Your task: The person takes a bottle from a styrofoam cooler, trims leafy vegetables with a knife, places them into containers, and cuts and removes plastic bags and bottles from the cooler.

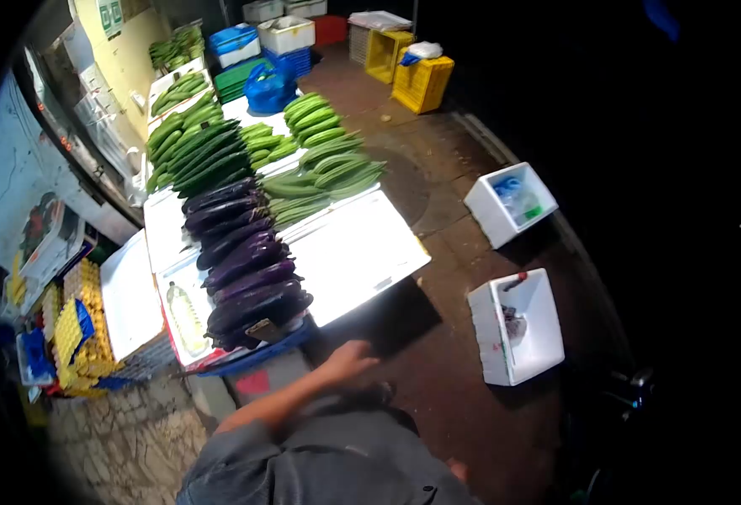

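Observation:
My left hand (pixel 351 362) hangs in front of my grey shirt, just below the near edge of the vegetable stand; its fingers are blurred and partly turned away. Only a sliver of what looks like my right hand (pixel 457 470) shows beside the shirt, its fingers hidden. Nearest to my left hand lies a long row of dark purple eggplants (pixel 252 278). On the front eggplants rests a small flat brownish thing (pixel 261 330) that I cannot make out. Behind them are dark green cucumbers (pixel 210 160) and ridged green gourds (pixel 337 164).
A white foam board (pixel 358 252) forms the stand's right side. Two white foam boxes (pixel 481 332) (pixel 486 210) stand on the floor to the right. Stacked egg trays (pixel 88 316) are at left. Yellow crates (pixel 421 84) and a blue bag (pixel 269 88) are farther back.

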